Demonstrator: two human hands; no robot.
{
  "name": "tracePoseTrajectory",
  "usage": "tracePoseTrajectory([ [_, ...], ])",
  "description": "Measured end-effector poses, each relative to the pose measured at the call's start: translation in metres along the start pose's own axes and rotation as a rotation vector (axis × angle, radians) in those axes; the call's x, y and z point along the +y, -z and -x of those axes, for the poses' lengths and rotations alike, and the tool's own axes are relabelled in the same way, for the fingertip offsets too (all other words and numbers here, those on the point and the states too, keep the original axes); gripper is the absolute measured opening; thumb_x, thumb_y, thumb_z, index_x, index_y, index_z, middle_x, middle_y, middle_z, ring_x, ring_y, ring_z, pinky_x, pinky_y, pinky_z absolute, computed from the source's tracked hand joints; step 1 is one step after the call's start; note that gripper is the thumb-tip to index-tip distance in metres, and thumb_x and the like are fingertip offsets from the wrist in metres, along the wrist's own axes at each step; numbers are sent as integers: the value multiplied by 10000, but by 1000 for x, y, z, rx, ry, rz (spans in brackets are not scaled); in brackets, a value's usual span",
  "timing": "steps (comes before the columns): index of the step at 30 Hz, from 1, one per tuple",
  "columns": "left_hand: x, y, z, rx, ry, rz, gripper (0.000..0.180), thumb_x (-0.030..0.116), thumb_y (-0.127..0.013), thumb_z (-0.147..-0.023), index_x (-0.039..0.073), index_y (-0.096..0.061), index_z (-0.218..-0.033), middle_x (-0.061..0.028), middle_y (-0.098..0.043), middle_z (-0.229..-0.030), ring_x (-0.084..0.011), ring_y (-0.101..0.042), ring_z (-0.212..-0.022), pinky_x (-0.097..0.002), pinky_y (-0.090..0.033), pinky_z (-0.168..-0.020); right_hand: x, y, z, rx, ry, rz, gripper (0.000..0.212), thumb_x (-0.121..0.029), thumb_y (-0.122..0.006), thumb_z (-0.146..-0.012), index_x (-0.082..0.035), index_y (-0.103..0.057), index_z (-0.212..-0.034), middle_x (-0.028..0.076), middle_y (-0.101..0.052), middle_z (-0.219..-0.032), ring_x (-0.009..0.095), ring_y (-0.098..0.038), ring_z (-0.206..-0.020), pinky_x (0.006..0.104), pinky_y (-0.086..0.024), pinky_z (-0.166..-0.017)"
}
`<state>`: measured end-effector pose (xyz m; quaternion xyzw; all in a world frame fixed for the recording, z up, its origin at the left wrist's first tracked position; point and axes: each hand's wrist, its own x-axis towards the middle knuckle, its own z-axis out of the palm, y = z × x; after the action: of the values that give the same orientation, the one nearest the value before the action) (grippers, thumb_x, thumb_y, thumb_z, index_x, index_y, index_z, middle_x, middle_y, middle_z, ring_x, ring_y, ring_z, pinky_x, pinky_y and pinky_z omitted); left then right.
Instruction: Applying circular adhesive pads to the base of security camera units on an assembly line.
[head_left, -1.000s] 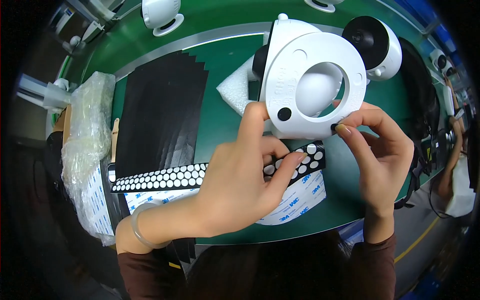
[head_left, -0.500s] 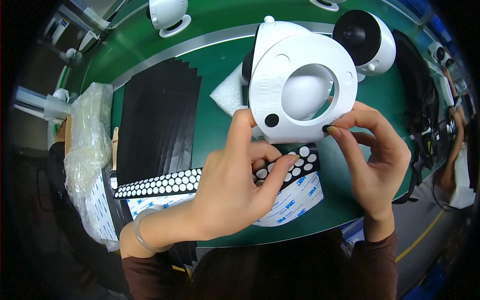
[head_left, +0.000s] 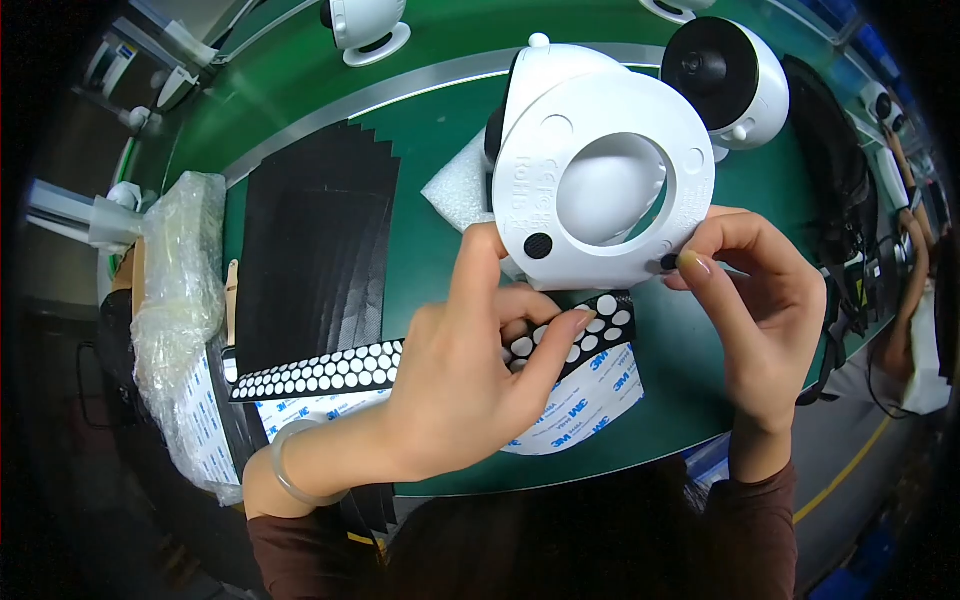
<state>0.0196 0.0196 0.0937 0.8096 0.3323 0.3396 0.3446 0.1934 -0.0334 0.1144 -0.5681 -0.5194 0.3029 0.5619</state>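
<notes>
A white device with a ring-shaped base (head_left: 610,100) stands tilted in front of me, its flat underside facing me. One black round pad (head_left: 538,246) sits on the ring's lower left. At the lower right, my right hand (head_left: 765,320) pinches a second black pad (head_left: 668,263) against the ring with thumb and index finger. My left hand (head_left: 445,385) grips a black strip of white round stickers (head_left: 320,371) between thumb and fingers. Its raised index finger touches the ring's left edge. Part of the strip is hidden behind this hand.
Black sheets (head_left: 315,240) lie fanned out on the left of the green table. Bubble wrap (head_left: 185,300) is at the far left. A white-and-blue backing sheet (head_left: 575,420) lies under the strip, white foam (head_left: 460,190) behind it. Another black-fronted white device (head_left: 755,90) stands at right.
The pad in my right hand has shifted slightly right and down along the ring, and that thumb has moved with it. My left hand stays almost still on the strip.
</notes>
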Motion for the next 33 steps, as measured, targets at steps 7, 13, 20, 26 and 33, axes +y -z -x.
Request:
tracePoseTrajectory([
  [7, -1, 0, 0, -3, 6, 1, 478, 74, -652, -749, -46, -301, -1052, -65, -572, -561, -149, -485, -378, -254, -363, -368, 1, -3, -1, 2, 3, 6, 53, 17, -565, -788, 44, -549, -830, 104, -584, -884, 126, -578, -736, 226, -498, -634],
  [13, 7, 6, 1, -98, 83, -10, 683, -32, -633, -737, -76, -199, -1263, -85, -626, -680, -65, -552, -570, -168, -412, -513, 2, -3, 0, 12, 30, 27, 58, 12, -573, -783, 38, -552, -830, 100, -589, -874, 126, -580, -735, 232, -505, -623],
  [20, 4, 6, 1, -98, 70, -10, 701, -40, -625, -740, -75, -178, -1279, -92, -625, -680, -76, -563, -574, -177, -422, -516, 3, -3, -2, 11, -18, -21, 69, 13, -585, -775, 37, -553, -832, 101, -590, -876, 124, -580, -729, 232, -505, -620],
  [26, 5, 7, 1, -107, 69, 2, 707, -40, -623, -741, -76, -170, -1283, -95, -623, -678, -78, -561, -573, -175, -416, -510, 1, -4, -2, 25, 38, 67, 51, 27, -593, -765, 37, -553, -794, 105, -591, -866, 124, -578, -735, 229, -503, -626],
  [33, 6, 6, 1, -115, 71, -4, 705, -40, -624, -742, -73, -171, -1281, -94, -623, -688, -75, -557, -574, -172, -410, -510, 12, 0, -10, 47, 14, -147, 344, 73, -581, -749, 1, -389, -1026, 131, -608, -768, 151, -623, -642, 221, -525, -570],
])
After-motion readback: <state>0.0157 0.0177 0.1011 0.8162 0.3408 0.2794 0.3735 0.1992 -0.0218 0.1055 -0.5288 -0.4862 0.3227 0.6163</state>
